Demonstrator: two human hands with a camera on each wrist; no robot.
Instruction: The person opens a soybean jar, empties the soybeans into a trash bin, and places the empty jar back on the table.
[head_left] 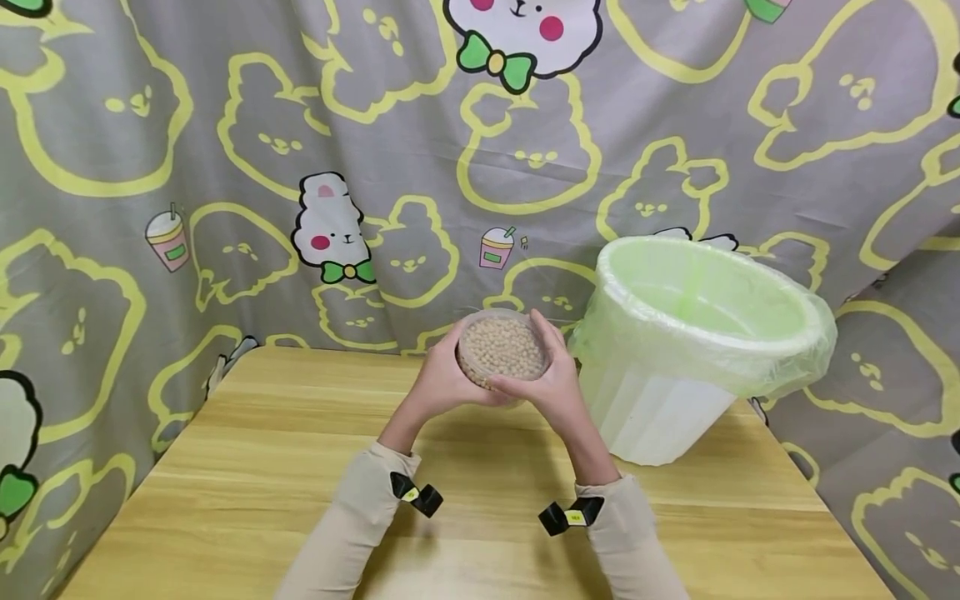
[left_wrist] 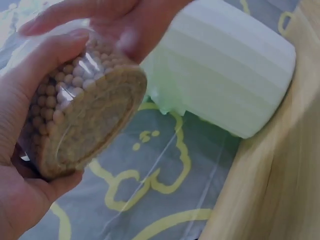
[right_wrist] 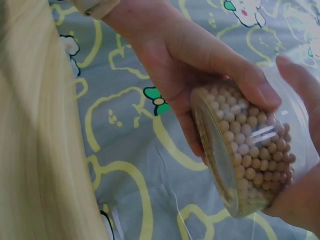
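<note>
A clear plastic jar (head_left: 502,348) filled with small round beige beads is held up over the far part of the table, between both hands. My left hand (head_left: 444,379) grips its left side. In the left wrist view, the thumb lies along the wall of the jar (left_wrist: 87,115) and fingers curl beneath its base. On the opposite side my right hand (head_left: 557,385) holds the jar, its thumb across the near side. The right wrist view shows the jar tilted, beads (right_wrist: 250,145) visible through the wall. Parts of both hands are hidden behind it.
A white ribbed bin (head_left: 652,417) lined with a pale green plastic bag (head_left: 780,367) stands tilted at the table's right, close to my right hand. Behind the wooden table (head_left: 300,500) hangs a grey patterned curtain (head_left: 420,167). Small black devices sit on both sleeves.
</note>
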